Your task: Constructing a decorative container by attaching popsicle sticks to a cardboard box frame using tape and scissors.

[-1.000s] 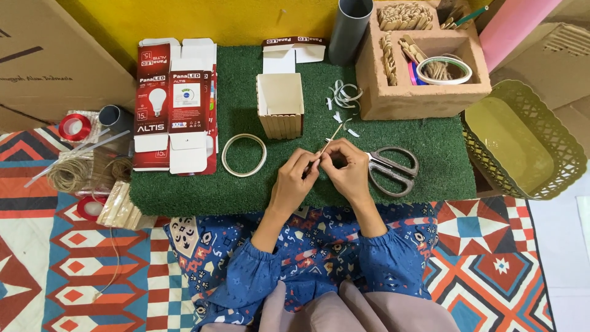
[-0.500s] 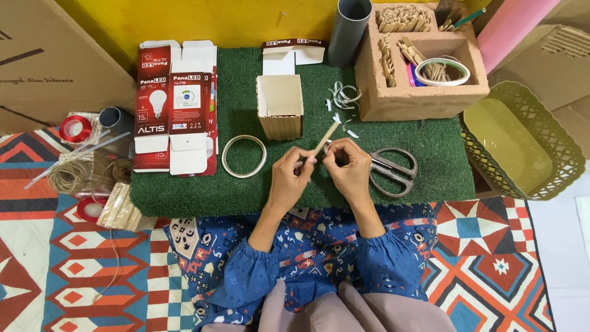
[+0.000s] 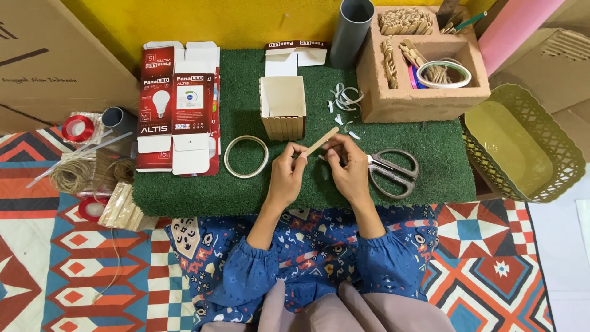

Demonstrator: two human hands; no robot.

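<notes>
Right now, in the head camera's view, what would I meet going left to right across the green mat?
Flattened red and white carton → tape ring → left hand → wooden stick held by both hands → right hand → scissors → green mesh basket, just off the mat's right edge.

We see a yellow wall (image 3: 203,21) at twelve o'clock, with brown cardboard (image 3: 55,61) leaning at ten. A green artificial-grass mat (image 3: 442,141) covers the centre, laid over a patterned rug (image 3: 61,276) of red, blue and white triangles. Even, soft light falls everywhere.
</notes>
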